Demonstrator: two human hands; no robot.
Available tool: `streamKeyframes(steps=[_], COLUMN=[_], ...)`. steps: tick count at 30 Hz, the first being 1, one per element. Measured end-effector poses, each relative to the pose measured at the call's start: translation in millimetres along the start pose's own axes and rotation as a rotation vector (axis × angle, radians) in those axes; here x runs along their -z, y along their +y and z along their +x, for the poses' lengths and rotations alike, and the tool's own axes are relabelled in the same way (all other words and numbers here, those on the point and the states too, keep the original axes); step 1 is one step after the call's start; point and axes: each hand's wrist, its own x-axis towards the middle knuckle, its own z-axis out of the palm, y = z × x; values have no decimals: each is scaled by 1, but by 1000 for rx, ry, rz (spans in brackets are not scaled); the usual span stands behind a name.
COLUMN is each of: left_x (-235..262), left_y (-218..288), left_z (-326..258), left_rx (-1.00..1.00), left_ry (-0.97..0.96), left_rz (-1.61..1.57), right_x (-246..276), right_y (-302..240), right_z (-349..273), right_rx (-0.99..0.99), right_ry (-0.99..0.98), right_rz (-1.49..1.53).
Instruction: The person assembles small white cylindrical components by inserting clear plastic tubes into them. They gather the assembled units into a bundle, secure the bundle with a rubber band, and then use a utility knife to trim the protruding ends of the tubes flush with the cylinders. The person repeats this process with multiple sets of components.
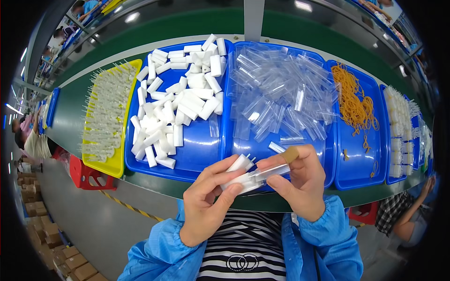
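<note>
My left hand [206, 206] is closed around two white plastic pieces. The upper white piece [239, 164] has thin pale prongs at its far end. Below it, the lower white piece [234, 182] is pinched between thumb and fingers. A clear plastic sleeve [272, 173] is in the grip of my right hand [304, 187], between thumb and fingers. The sleeve's left end meets the lower white piece and seems to overlap it; how far is hard to see. A tan finger cover [290, 154] is on a right finger. Both hands are above the table's near edge.
Ahead are a blue tray [201, 150] of white pieces and another of clear sleeves [281, 89]. To the right, orange rubber bands [351, 98] lie in a blue tray. A yellow tray [112, 167] stands left. A red stool [84, 178] is at lower left.
</note>
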Motion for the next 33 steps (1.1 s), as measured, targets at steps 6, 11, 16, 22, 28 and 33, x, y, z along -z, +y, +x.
streamKeyframes(steps=[6, 11, 16, 22, 28, 33], left_x=[1, 1, -2, -2, -1, -4], left_y=[-4, -3, -5, 0, 1, 2], left_z=[0, 2, 2, 4, 2, 0], left_rx=[-130, -36, -90, -69, -204, -262], left_ry=[-7, 34, 27, 46, 48, 33], left_rz=[158, 4, 105, 42, 399, 498], right_x=[-6, 9, -5, -9, -6, 8], right_y=[2, -3, 0, 9, 2, 1], right_z=[-4, 11, -1, -10, -8, 0], right_rx=[74, -96, 3, 214, 127, -103], right_ry=[73, -29, 90, 62, 67, 23], right_rz=[-150, -35, -128, -164, -364, -142])
